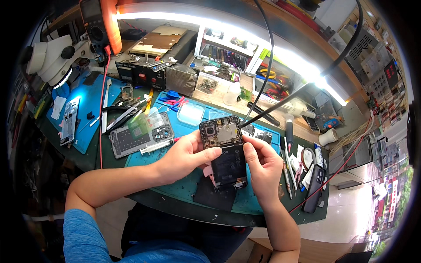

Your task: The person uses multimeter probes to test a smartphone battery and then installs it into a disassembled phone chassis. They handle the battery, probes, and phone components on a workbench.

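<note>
An opened smartphone (228,164), its back off, is held up between my two hands over the blue mat (175,179). Its camera and circuit board sit at the top, the black battery below. My left hand (188,155) grips the left edge, thumb lying across the upper battery. On the right edge, my right hand (263,164) closes with its thumb near the board. Most of my fingers are hidden behind the phone. A dark flat sheet (212,195) lies under it, and a pink piece (208,172) shows by its left side. Left of my hands lie a grey phone back panel (120,140) and a syringe (157,147).
A microscope (55,59) stands at the far left above a phone frame (70,120). Tweezers (105,105) and other tools lie nearby. A black phone (315,188) and several pen-like tools are at the right. Black cables (298,92) cross above the bench.
</note>
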`<state>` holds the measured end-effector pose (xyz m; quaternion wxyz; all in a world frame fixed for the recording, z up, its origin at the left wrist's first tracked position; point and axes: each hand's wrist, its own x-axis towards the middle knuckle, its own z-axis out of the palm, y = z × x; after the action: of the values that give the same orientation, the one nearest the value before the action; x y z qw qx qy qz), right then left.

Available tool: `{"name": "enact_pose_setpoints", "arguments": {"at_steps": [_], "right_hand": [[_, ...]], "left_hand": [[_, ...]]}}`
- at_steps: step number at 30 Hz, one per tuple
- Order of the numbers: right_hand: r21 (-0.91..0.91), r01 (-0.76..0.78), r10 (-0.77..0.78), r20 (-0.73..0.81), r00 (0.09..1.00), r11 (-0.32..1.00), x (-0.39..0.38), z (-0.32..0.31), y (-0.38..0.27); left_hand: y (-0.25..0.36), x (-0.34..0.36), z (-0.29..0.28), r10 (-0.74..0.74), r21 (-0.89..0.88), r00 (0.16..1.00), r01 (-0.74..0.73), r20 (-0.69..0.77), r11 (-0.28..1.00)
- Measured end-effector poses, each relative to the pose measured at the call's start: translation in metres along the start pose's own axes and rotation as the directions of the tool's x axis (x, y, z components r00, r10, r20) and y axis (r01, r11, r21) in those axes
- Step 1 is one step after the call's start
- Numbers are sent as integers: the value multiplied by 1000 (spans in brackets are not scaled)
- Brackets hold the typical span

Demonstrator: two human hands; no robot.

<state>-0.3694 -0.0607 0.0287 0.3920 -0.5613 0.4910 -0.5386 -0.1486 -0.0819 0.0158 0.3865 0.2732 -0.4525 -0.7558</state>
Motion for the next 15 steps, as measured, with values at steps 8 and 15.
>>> {"name": "enact_pose_setpoints", "arguments": {"at_steps": [8, 15], "right_hand": [[-396, 294, -276, 105, 956, 870, 1, -2, 1], [-571, 452, -459, 144, 877, 685, -2, 0, 7]], "left_hand": [[-5, 2, -4, 76, -4, 997, -76, -3, 997], [-9, 2, 0, 140, 3, 989, -140, -43, 990]]}}
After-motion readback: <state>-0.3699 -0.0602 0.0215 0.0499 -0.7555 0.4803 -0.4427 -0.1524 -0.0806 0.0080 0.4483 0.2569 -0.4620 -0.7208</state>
